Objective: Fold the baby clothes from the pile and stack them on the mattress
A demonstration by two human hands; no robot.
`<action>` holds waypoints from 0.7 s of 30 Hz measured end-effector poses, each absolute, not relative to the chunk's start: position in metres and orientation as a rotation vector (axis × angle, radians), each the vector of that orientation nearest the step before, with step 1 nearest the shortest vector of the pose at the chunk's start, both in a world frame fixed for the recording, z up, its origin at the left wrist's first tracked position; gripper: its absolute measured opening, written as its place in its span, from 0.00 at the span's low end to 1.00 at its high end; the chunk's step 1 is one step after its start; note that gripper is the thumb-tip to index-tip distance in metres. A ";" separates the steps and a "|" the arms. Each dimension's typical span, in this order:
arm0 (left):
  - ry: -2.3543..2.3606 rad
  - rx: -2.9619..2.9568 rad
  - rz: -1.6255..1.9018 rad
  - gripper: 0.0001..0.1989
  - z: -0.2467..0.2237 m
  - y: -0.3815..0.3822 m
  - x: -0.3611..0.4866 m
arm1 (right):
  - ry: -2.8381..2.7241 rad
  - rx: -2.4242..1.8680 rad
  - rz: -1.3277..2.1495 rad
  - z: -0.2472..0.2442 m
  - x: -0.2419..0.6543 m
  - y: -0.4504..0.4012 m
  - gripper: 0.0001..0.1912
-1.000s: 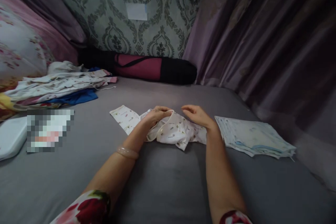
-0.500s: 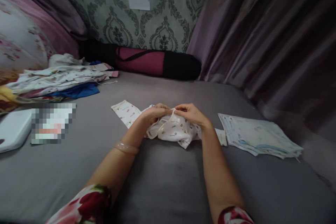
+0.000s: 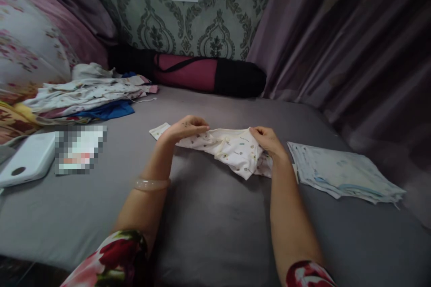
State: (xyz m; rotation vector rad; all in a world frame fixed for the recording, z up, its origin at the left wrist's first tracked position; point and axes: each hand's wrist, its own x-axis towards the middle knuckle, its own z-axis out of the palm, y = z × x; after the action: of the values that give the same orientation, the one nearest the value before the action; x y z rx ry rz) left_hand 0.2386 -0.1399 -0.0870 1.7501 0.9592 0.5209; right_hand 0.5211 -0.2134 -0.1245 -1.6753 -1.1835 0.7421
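Note:
A small white baby shirt point(image 3: 237, 152) with a tiny print is stretched between my hands, just above the grey sheet. My left hand point(image 3: 190, 128) pinches its upper edge on the left side, thumb along the cloth. At the other end of that edge, my right hand point(image 3: 267, 140) grips the fabric between thumb and fingers. The shirt's lower part hangs down and bunches near my right hand. One printed sleeve lies flat beyond my left wrist.
A folded stack of pale cloths point(image 3: 343, 172) lies at right. Heaped clothes point(image 3: 90, 94) are at the far left, with a white device point(image 3: 28, 157) and a blurred-out item point(image 3: 81, 148) nearer. A long black and maroon bag point(image 3: 188, 74) lines the wall.
My hands have moved apart, the left going left and up, the right going right. The shirt's edge, bunched before, is now drawn out between them. The view has shifted slightly.

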 end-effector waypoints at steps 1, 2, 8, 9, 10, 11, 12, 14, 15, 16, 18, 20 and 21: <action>0.968 1.774 0.522 0.12 -0.087 -0.138 0.235 | -1.181 -1.675 0.743 -0.125 0.522 -0.214 0.18; 0.976 1.795 0.515 0.12 -0.086 -0.137 0.232 | -1.183 -1.673 0.743 -0.125 0.522 -0.214 0.18; 0.949 1.828 0.387 0.15 -0.090 -0.129 0.218 | -1.192 -1.662 0.759 -0.125 0.524 -0.216 0.20; 0.945 1.816 0.371 0.14 -0.092 -0.128 0.217 | -1.192 -1.664 0.763 -0.125 0.524 -0.216 0.20; 0.943 1.802 0.361 0.13 -0.093 -0.127 0.216 | -1.196 -1.667 0.767 -0.126 0.525 -0.216 0.21; 0.946 1.785 0.358 0.12 -0.094 -0.127 0.214 | -1.200 -1.670 0.773 -0.126 0.525 -0.215 0.21; 0.955 1.763 0.366 0.11 -0.094 -0.126 0.213 | -1.205 -1.672 0.782 -0.127 0.526 -0.215 0.21; 1.001 1.718 0.421 0.11 -0.096 -0.126 0.211 | -1.210 -1.677 0.800 -0.128 0.526 -0.215 0.22; 1.033 1.702 0.456 0.11 -0.096 -0.125 0.211 | -1.207 -1.680 0.807 -0.128 0.526 -0.216 0.22; 1.060 1.693 0.484 0.11 -0.096 -0.125 0.211 | -1.202 -1.682 0.815 -0.128 0.526 -0.216 0.22; 1.080 1.706 0.516 0.11 -0.097 -0.126 0.212 | -1.197 -1.676 0.825 -0.128 0.525 -0.216 0.22; 1.066 1.730 0.550 0.11 -0.096 -0.128 0.217 | -1.199 -1.660 0.835 -0.127 0.525 -0.216 0.22; 1.051 1.736 0.578 0.10 -0.096 -0.129 0.220 | -1.202 -1.653 0.840 -0.127 0.525 -0.216 0.22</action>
State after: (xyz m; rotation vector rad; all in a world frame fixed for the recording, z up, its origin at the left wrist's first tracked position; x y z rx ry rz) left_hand 0.2204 -0.1293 -0.0956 1.7357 1.0512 0.5776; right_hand 0.5247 -0.2160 -0.1265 -1.6531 -1.2023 0.8400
